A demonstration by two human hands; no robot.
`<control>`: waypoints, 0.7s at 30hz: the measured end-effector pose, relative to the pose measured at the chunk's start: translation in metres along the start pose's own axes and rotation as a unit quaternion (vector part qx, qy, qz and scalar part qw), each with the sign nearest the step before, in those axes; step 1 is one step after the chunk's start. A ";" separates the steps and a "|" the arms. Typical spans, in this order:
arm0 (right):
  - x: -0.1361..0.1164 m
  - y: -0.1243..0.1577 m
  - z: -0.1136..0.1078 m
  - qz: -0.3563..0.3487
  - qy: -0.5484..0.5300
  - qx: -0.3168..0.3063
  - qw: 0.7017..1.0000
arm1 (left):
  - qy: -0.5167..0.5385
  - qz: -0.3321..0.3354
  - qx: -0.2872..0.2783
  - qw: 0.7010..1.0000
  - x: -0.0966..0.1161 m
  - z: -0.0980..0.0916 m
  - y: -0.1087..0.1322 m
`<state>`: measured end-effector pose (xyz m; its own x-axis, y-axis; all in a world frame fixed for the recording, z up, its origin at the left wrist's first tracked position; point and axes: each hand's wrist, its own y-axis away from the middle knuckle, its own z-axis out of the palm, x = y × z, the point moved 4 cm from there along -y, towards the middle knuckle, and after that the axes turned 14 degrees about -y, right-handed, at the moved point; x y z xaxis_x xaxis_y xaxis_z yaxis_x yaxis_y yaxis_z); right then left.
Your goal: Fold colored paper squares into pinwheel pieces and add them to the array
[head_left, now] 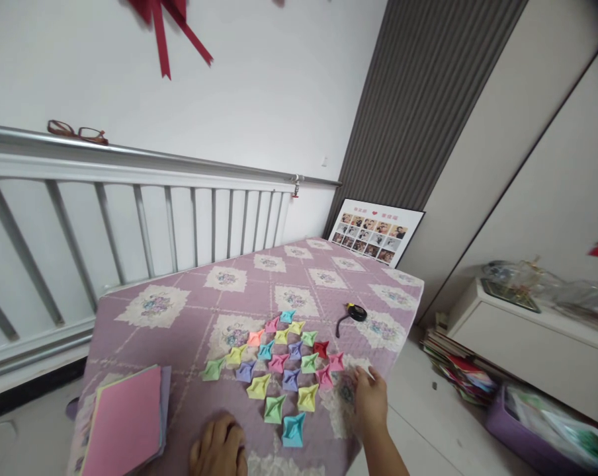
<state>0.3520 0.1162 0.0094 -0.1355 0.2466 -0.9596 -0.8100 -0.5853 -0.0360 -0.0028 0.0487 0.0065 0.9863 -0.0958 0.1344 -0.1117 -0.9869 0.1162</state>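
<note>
Folded paper boats (278,363) in several colours stand in slanting rows on the tablecloth. The front one is a blue paper boat (293,430). My left hand (219,447) rests on the cloth at the lower edge of the view, left of that boat. Its fingers are curled in, and nothing shows in them. Over by the right edge of the table is my right hand (371,400), beside the pink boats (324,377) but apart from them. Its fingers point forward, slightly apart, with no object visible between them.
A stack of coloured paper (125,420), pink on top, lies at the table's left. Behind the boats is a black tape measure (356,312) with a strap. A photo board (376,231) leans at the far end. Beyond the right edge stand a white cabinet (537,344) and a purple bin (502,420).
</note>
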 end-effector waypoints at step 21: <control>0.029 0.274 0.072 0.023 0.062 -0.342 0.937 | 0.164 0.072 0.031 0.983 -0.026 0.000 0.046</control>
<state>0.0847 0.0184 -0.0086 -0.0595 0.1425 -0.9880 -0.2434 -0.9619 -0.1241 -0.0340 0.0057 0.0081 0.8677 -0.1975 0.4562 -0.2291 -0.9733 0.0143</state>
